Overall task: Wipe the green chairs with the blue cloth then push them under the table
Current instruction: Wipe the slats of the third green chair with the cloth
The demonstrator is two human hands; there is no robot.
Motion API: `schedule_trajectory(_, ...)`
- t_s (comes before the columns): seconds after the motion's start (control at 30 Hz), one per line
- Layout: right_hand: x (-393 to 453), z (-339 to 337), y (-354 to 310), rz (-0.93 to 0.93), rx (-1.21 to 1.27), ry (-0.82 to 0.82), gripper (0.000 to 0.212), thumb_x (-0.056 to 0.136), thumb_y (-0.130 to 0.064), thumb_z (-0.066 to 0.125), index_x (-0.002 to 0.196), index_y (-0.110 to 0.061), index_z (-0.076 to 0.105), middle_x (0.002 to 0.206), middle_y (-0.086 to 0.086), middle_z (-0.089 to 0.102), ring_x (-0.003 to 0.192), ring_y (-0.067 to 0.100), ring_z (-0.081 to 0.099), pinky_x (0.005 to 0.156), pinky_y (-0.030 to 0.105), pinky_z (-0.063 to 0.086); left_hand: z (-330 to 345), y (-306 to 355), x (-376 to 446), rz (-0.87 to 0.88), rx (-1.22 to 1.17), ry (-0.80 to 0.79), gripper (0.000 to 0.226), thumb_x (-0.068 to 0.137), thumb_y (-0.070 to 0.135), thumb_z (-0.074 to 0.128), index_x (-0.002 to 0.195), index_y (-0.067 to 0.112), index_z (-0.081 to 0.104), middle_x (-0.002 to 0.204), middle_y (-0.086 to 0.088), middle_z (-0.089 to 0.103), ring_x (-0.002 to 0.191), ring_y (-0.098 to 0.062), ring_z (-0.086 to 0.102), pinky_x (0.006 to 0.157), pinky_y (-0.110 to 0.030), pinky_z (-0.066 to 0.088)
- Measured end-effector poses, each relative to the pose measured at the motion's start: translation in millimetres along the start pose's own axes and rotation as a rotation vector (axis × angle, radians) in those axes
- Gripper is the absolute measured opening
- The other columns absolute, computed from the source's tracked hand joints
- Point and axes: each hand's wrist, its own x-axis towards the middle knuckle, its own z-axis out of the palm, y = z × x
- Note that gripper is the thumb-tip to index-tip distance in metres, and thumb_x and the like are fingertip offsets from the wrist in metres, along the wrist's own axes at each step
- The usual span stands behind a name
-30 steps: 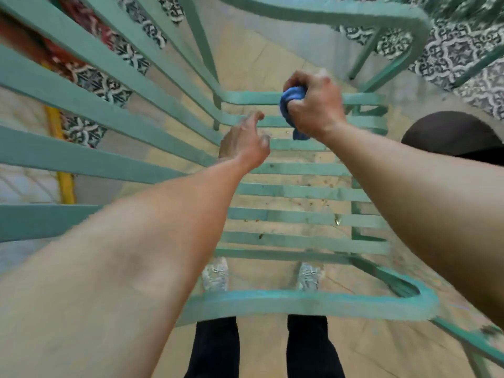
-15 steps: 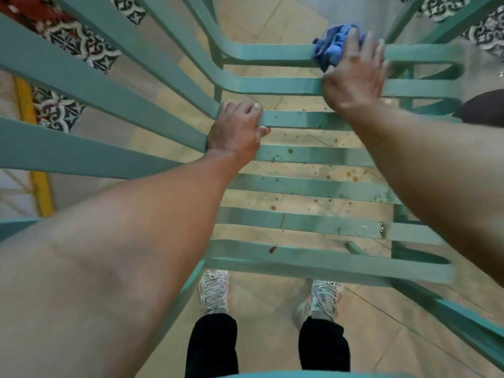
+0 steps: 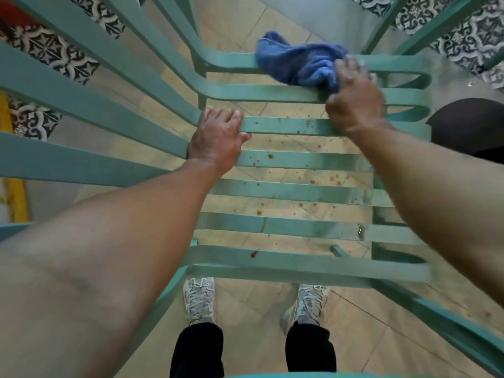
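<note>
Blue cloth (image 3: 298, 64) bunched on far slats of green chair (image 3: 300, 192), toward 12 o'clock. Right hand (image 3: 354, 100) at its 4 o'clock edge, fingers (image 3: 345, 68) curled onto the cloth, pressing it down. Left hand (image 3: 218, 137) toward 9 o'clock, fingers clamped over a middle slat. Rusty specks on nearer slats.

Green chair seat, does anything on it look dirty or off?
Yes. The green chair has reddish-brown spots on its middle seat slats, nearer than the blue cloth under the right hand. The left hand grips a slat.
</note>
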Motion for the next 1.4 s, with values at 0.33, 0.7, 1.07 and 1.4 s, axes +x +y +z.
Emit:
schedule_trajectory(0.33,-38,-1,17,-0.252,0.311,-0.005,0.040,0.086,-0.023,0.051,0.122,-0.005,0.055,0.146,0.028,0.030,0.127,0.043,0.040,0.103,0.048,0.037,3,-1,-1,0.030,0.032,0.031,0.053,0.098,0.042,0.042,0.140,0.010,0.042,0.135,-0.007,0.050,0.129,-0.026,0.038,0.118,-0.037,0.013)
schedule_trajectory(0.7,-47,19,-33,-0.316,0.303,0.214,0.047,0.087,-0.011,0.052,0.134,-0.013,0.048,0.127,0.013,0.057,0.116,0.031,0.049,0.097,0.041,0.037,-1,0,-2,-0.018,-0.046,0.029,0.051,0.096,0.043,0.046,0.137,0.013,0.047,0.136,-0.007,0.052,0.126,-0.029,0.038,0.111,-0.037,0.021)
schedule_trajectory(1.07,-74,21,-38,-0.309,0.156,0.291,0.026,0.083,-0.030,0.054,0.088,-0.007,0.064,0.104,0.019,0.059,0.096,0.036,0.052,0.081,0.044,0.038,-3,2,-2,-0.016,-0.021,-0.007,0.052,0.098,0.038,0.045,0.143,0.012,0.040,0.142,-0.006,0.047,0.134,-0.025,0.034,0.117,-0.033,0.008)
schedule_trajectory(1.4,-99,28,58,-0.158,0.041,0.300,0.030,0.088,-0.035,0.049,0.098,-0.008,0.059,0.098,0.024,0.054,0.089,0.039,0.051,0.073,0.045,0.042,-5,2,-3,-0.027,-0.024,0.005,0.053,0.097,0.040,0.047,0.142,0.013,0.042,0.144,-0.006,0.046,0.134,-0.026,0.034,0.116,-0.034,0.012)
